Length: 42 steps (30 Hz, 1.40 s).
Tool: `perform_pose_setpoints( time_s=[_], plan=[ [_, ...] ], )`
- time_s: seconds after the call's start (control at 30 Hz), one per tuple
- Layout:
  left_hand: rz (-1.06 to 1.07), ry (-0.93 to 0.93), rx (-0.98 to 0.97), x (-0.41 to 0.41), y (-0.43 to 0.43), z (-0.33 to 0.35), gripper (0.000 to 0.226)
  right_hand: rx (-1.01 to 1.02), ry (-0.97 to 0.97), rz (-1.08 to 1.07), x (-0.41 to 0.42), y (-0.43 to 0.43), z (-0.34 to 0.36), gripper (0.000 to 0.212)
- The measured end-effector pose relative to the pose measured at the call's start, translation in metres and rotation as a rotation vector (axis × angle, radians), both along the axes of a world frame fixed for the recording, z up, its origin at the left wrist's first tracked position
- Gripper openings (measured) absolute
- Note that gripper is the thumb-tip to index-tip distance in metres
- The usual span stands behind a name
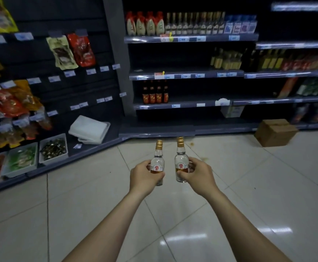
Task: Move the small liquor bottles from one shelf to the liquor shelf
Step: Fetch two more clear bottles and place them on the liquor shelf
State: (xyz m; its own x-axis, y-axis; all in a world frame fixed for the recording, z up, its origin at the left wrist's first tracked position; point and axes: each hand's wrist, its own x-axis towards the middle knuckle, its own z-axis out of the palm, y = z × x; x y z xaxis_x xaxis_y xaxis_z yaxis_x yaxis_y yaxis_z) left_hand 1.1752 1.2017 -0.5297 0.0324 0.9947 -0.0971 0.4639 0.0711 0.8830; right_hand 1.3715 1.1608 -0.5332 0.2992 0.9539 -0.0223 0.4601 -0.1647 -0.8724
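Liquor shelf (190, 74) dead ahead across bare tile, a cardboard box (275, 132) on the floor off to the right. Left hand (145, 175) wraps one small bottle (157, 163), right hand (197, 172) another (181, 161), both upright, seemingly clear liquor, gold-capped, side by side.

Dim store; ceiling-light glare on floor tiles (192, 237) (lower right); shelves (190, 37) dark, soft, motion-blurred; wide-angle bending at edges.
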Motion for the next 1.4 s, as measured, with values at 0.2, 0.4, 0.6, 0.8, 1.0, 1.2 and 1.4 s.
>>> perform_pose_setpoints(
  time_s=[0.2, 0.4, 0.6, 0.8, 1.0, 1.2, 1.4],
  plan=[
    [0.026, -0.001, 0.039, 0.091, 0.107, 0.004, 0.043, 0.035, 0.014, -0.009, 0.09, 0.106, 0.007, 0.047],
    [-0.003, -0.025, 0.062, 0.193, 0.231, -0.006, 0.04, 0.015, 0.041, -0.042, 0.184, 0.231, -0.001, 0.044],
    [-0.074, -0.093, 0.038, 0.302, 0.373, 0.008, 0.031, 0.02, 0.036, -0.069, 0.289, 0.364, 0.017, 0.043],
    [-0.11, -0.1, 0.086, 0.386, 0.483, 0.037, 0.032, 0.053, -0.001, -0.085, 0.372, 0.47, 0.044, 0.043],
    [-0.059, -0.152, 0.084, 0.465, 0.581, 0.038, 0.036, 0.071, 0.014, -0.056, 0.451, 0.579, 0.045, 0.047],
    [-0.004, -0.116, 0.133, 0.556, 0.691, 0.054, 0.041, 0.148, 0.003, 0.013, 0.544, 0.7, 0.06, 0.037],
    [0.127, -0.131, 0.197, 0.626, 0.786, 0.091, 0.049, 0.179, 0.045, 0.077, 0.616, 0.803, 0.085, 0.046]
  ],
)
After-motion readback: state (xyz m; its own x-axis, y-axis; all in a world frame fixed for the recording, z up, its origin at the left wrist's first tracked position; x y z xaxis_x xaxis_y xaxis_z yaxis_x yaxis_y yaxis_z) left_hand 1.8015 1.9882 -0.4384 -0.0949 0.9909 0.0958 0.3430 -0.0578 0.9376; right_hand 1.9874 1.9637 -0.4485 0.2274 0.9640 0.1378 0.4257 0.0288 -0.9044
